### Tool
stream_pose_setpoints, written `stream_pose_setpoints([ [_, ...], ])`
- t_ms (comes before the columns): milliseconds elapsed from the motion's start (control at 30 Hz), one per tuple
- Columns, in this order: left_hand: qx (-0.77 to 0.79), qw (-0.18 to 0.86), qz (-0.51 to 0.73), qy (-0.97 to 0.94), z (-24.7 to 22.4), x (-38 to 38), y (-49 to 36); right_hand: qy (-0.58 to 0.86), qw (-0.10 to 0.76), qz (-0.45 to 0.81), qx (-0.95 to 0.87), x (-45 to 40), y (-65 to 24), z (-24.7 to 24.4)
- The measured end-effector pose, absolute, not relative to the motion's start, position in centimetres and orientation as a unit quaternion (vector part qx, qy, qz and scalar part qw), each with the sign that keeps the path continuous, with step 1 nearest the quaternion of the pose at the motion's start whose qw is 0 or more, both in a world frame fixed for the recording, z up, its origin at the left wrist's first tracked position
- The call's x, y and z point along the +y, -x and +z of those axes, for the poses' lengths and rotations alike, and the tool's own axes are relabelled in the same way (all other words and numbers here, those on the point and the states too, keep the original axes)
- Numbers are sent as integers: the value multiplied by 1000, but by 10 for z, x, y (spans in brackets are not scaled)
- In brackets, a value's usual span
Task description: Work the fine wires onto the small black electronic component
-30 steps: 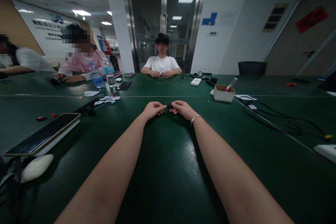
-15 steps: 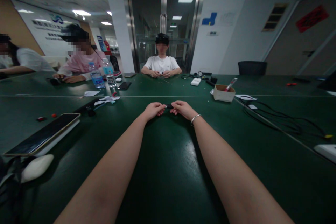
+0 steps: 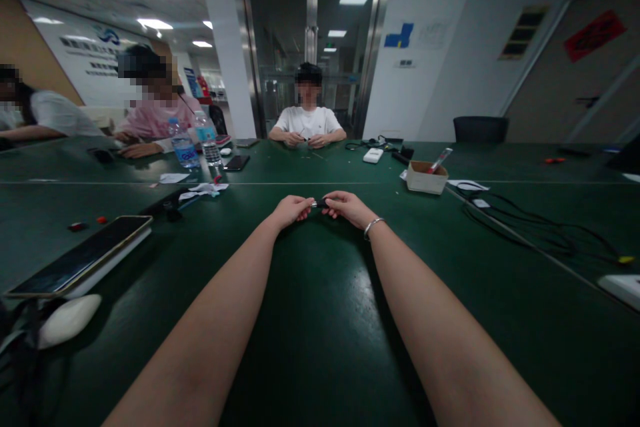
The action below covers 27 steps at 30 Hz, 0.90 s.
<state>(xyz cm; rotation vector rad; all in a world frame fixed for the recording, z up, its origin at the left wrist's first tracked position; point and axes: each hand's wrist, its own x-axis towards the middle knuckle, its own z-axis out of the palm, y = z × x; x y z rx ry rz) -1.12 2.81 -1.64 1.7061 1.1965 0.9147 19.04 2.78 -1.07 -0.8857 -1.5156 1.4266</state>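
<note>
Fingers of left hand (image 3: 291,211) and right hand (image 3: 349,208) are pinching a small black item (image 3: 320,203) at 12 o'clock, over the worktop (image 3: 320,320). Its 9 o'clock end is showing more silver than half a second ago. Box (image 3: 425,184) is sitting between 2 and 3 o'clock.

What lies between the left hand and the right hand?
In the head view, the left hand and the right hand both hold a small dark object between them.
</note>
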Motion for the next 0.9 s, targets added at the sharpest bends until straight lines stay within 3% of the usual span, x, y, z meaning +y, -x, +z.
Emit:
stream_pose_setpoints([
  [900,496,425,372,-659,-5,18,7,338,431,570,-612,25,-191,-9],
])
